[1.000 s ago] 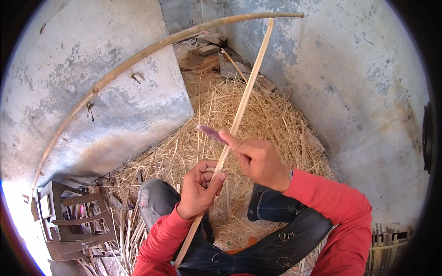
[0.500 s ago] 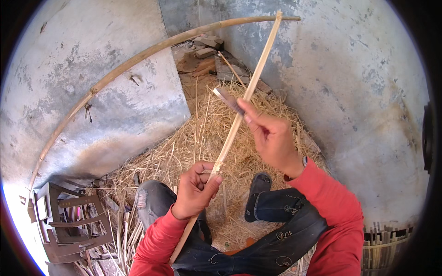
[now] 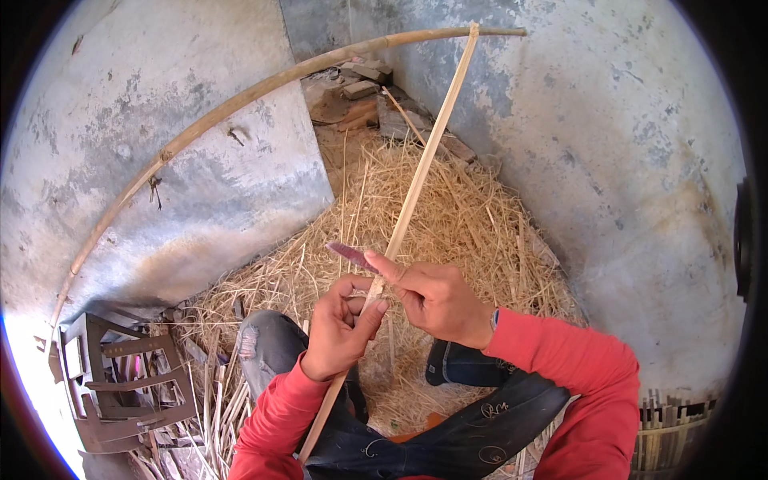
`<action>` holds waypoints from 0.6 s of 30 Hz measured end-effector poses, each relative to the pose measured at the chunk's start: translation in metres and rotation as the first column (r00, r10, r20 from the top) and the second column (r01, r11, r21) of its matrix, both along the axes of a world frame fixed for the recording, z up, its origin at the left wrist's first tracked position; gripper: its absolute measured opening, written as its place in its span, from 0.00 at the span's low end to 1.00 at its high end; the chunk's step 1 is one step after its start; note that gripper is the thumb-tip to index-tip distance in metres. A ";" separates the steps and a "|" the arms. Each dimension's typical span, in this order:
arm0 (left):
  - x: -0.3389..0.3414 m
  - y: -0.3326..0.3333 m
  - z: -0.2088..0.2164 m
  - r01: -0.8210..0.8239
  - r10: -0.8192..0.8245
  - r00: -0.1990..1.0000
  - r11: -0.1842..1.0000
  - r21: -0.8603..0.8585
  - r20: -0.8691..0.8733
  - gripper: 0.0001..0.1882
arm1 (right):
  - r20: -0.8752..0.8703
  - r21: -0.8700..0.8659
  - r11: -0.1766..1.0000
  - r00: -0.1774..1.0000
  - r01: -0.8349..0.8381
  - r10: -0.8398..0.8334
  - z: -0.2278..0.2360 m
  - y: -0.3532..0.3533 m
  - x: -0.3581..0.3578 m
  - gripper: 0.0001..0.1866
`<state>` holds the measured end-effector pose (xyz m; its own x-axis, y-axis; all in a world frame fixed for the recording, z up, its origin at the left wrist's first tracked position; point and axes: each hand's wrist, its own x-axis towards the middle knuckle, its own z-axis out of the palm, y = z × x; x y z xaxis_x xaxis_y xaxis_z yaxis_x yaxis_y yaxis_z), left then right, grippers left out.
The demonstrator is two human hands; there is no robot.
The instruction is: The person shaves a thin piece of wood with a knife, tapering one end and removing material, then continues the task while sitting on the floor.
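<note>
Over tawny shavings (image 3: 476, 228), the left hand (image 3: 342, 330) pinches a pale wooden strip (image 3: 426, 168) steady, right hand (image 3: 446, 300) gripping seemingly a purplish blade (image 3: 349, 254).

Two hands show near the centre of the frame: one left hand (image 3: 340, 332) and one right hand (image 3: 444, 302). There is one knife (image 3: 350, 256) and one straight strip (image 3: 432, 152) there, and two red sleeves (image 3: 272, 420) below. One long curved pole (image 3: 264, 86) spans the upper left. One dark frame (image 3: 138, 346) sits at lower left, one slatted basket (image 3: 672, 430) at lower right. At least three bricks (image 3: 362, 90) show at upper centre; the straws (image 3: 472, 216) mid-frame are too many to count.
</note>
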<state>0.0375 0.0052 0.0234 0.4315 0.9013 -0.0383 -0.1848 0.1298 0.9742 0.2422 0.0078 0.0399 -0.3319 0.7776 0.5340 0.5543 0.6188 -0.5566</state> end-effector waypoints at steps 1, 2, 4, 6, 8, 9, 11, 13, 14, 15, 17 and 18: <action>-0.001 0.002 0.000 -0.007 0.008 1.000 1.000 0.024 -0.013 0.14 | -0.042 -0.032 0.999 0.999 -0.011 0.009 0.001 0.000 -0.002 0.33; -0.002 0.002 0.001 -0.001 0.002 1.000 1.000 0.030 -0.012 0.14 | -0.084 -0.063 0.998 0.996 -0.022 0.017 0.001 0.001 -0.003 0.32; -0.003 0.002 0.003 0.006 -0.006 1.000 0.999 0.036 -0.009 0.14 | -0.142 -0.067 0.997 0.990 -0.033 0.023 0.006 0.002 -0.003 0.29; -0.003 0.002 0.009 0.020 -0.020 1.000 0.999 0.035 0.004 0.13 | -0.172 -0.016 1.000 0.985 -0.027 0.024 0.018 0.010 0.003 0.27; -0.001 0.001 0.007 0.025 -0.025 1.000 0.999 0.030 0.002 0.13 | -0.174 0.096 0.988 0.979 0.124 -0.106 0.024 0.031 0.018 0.27; 0.000 -0.001 0.001 0.026 -0.026 1.000 0.999 0.028 -0.006 0.13 | -0.144 0.141 0.974 0.977 0.178 -0.158 0.028 0.037 0.024 0.27; 0.002 -0.003 0.001 0.032 -0.032 0.999 0.999 0.040 -0.005 0.12 | -0.054 0.231 0.936 0.964 0.267 -0.262 0.041 0.047 0.036 0.25; 0.002 -0.004 0.002 0.027 -0.027 1.000 0.998 0.055 0.001 0.12 | 0.030 0.252 0.944 0.973 0.215 -0.230 0.040 0.044 0.033 0.24; 0.003 -0.003 0.001 0.032 -0.032 0.999 0.998 0.045 0.002 0.12 | 0.056 0.227 0.964 0.987 0.137 -0.153 0.031 0.035 0.024 0.24; 0.003 0.000 0.000 0.036 -0.036 0.999 0.999 0.035 0.003 0.13 | 0.079 0.200 0.978 0.994 0.056 -0.073 0.023 0.025 0.015 0.24; 0.001 0.002 0.000 0.045 -0.045 0.999 0.998 0.037 0.005 0.13 | 0.013 0.114 0.993 1.000 0.021 -0.023 0.012 0.010 -0.003 0.27; -0.001 0.002 -0.001 0.049 -0.050 0.999 0.998 0.048 0.008 0.14 | -0.024 0.072 0.997 1.000 0.001 0.001 0.008 0.007 -0.008 0.29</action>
